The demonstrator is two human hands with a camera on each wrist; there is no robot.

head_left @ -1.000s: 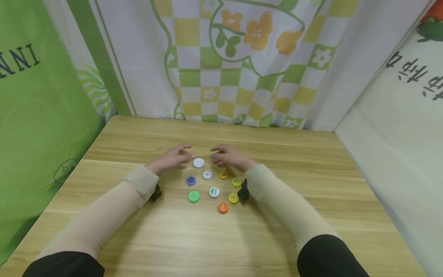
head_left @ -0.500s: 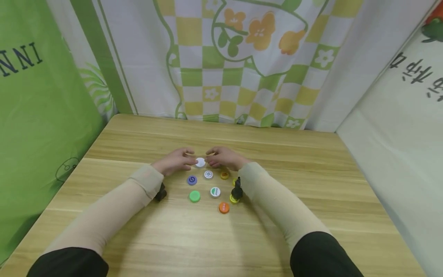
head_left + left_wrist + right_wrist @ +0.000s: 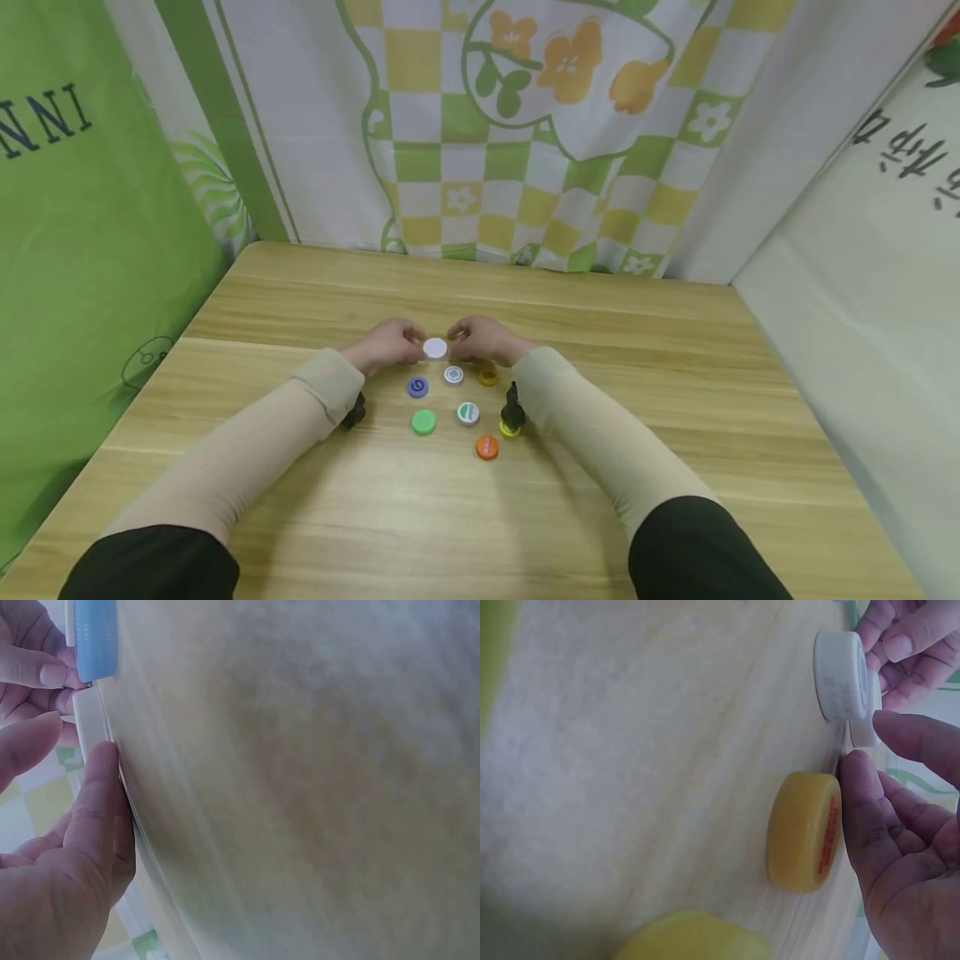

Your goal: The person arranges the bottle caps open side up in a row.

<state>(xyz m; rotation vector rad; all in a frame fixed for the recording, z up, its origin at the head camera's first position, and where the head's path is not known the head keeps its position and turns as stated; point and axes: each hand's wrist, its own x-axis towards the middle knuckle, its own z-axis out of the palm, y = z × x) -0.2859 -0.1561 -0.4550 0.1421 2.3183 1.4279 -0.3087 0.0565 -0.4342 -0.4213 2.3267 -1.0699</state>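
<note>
A plain white bottle cap (image 3: 435, 348) lies on the table between my two hands. My left hand (image 3: 392, 343) is at its left side, with loosely bent fingers; a fingertip (image 3: 103, 754) meets the cap's edge in the left wrist view. At its right side is my right hand (image 3: 483, 338), its fingers also loosely bent and their tips close to the rim. Just in front lie a white cap with a printed top (image 3: 453, 375) and a dark yellow cap (image 3: 804, 832), the latter right beside my right hand.
Nearer to me are a blue cap (image 3: 417, 387), a green cap (image 3: 423, 422), a white-and-green cap (image 3: 468, 413) and an orange cap (image 3: 487, 447). The right wrist camera (image 3: 513, 410) partly covers a yellow cap (image 3: 510, 431). Printed curtains (image 3: 540, 192) hang behind the wooden table (image 3: 390, 517).
Both hands have closed in on the plain white cap from either side. My right wrist has shifted left, now hiding one yellow cap. The caps keep their layout.
</note>
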